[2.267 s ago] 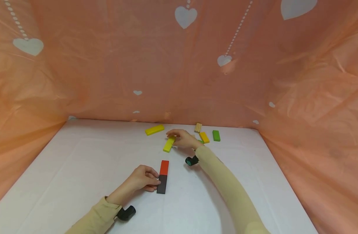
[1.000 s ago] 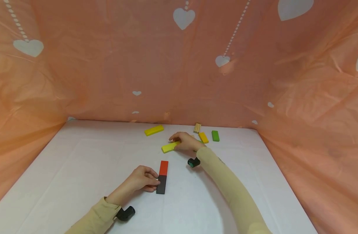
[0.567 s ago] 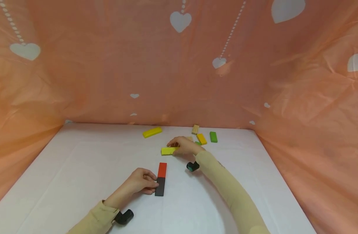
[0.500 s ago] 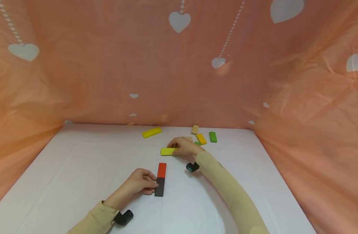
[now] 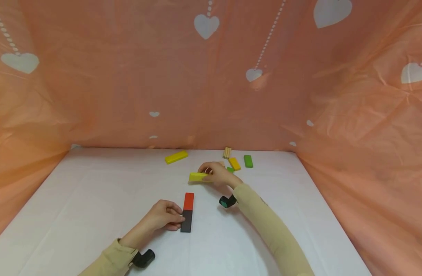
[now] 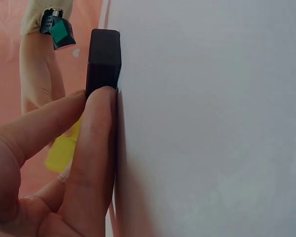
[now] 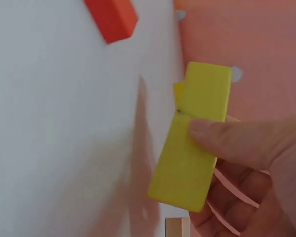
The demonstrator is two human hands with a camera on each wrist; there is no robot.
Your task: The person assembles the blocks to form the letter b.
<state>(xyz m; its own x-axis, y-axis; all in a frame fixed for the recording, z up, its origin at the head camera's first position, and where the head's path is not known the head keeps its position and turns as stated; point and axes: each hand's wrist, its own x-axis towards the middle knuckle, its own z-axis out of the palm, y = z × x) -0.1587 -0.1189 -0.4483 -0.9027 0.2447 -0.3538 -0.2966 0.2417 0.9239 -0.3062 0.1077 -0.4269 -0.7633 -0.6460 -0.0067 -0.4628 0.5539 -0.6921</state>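
Note:
My right hand (image 5: 218, 173) pinches a long yellow block (image 7: 192, 148) with the thumb flat on its face. A seam and slight bend cross that block; I cannot tell whether it is one piece or two. In the head view it lies crosswise beyond a red block (image 5: 188, 201), with a shadow beneath. The red block stands end to end with a black block (image 5: 186, 221) on the table. My left hand (image 5: 164, 215) is at the black block's left side, thumb and index fingertips touching it. In the left wrist view only the black block's end shows past my fingers.
Another yellow block (image 5: 176, 157) lies at the back. Behind my right hand are a striped wooden piece (image 5: 226, 153), an orange-yellow block (image 5: 234, 164) and a green block (image 5: 248, 161); more pieces are partly hidden. A pink curtain (image 5: 183, 76) surrounds the white table (image 5: 94, 199).
My right hand has turned the yellow block from pointing toward me to lying crosswise, and its near side has risen slightly. My left hand has stayed at the black block.

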